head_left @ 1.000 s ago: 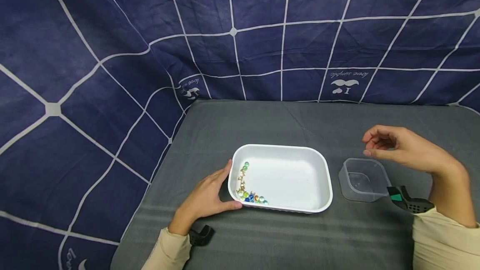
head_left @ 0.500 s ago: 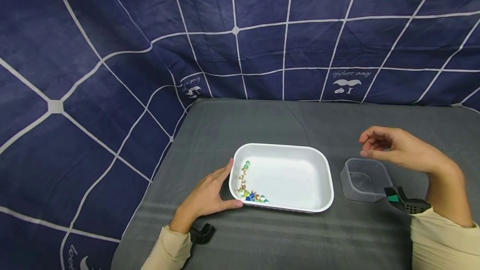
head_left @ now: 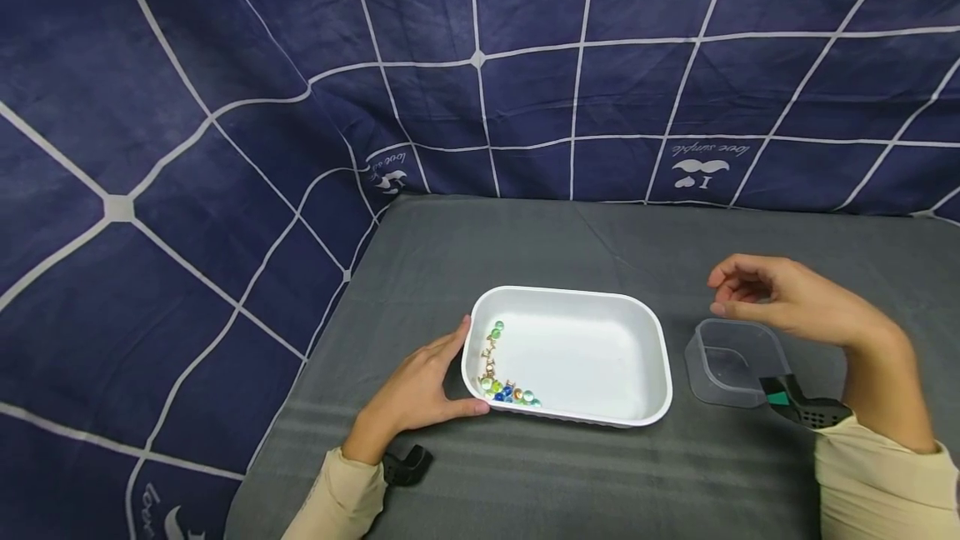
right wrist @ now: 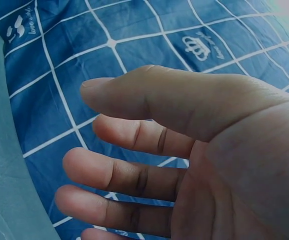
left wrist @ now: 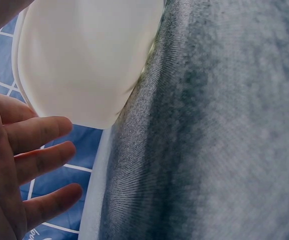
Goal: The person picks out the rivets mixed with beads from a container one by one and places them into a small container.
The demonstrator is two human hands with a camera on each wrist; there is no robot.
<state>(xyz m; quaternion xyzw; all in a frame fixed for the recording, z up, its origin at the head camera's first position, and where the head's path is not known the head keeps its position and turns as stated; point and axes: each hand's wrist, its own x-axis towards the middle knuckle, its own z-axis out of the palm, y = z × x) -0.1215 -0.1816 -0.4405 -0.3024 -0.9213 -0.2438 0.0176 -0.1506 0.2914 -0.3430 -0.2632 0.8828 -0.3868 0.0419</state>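
From the head view I see a white tray (head_left: 592, 348) on grey cloth (head_left: 570, 482), a blue checked sheet (head_left: 637, 90) hanging at twelve o'clock. Glassy beads (head_left: 507, 392) and small gold charms (head_left: 489, 369) line the tray's floor from ten o'clock round to seven. The left hand (head_left: 420, 394) sits at nine o'clock, thumb and fingers spread wide and fairly straight, touching the outside of that end. A clear container (head_left: 705, 373) stands apart from the tray at three o'clock. The right hand (head_left: 787, 298) hangs at about one o'clock of it, fingers loosely bent; I can't tell whether it is directly above.

In the left wrist view, the tray's wall fills eleven o'clock, and the hand at nine has its fingers splayed, the uppermost by the tray.

In the right wrist view, the thumb lies over half-curled fingers, a gap between, with nothing visible in their hold. A clear curved edge shows at eight o'clock.
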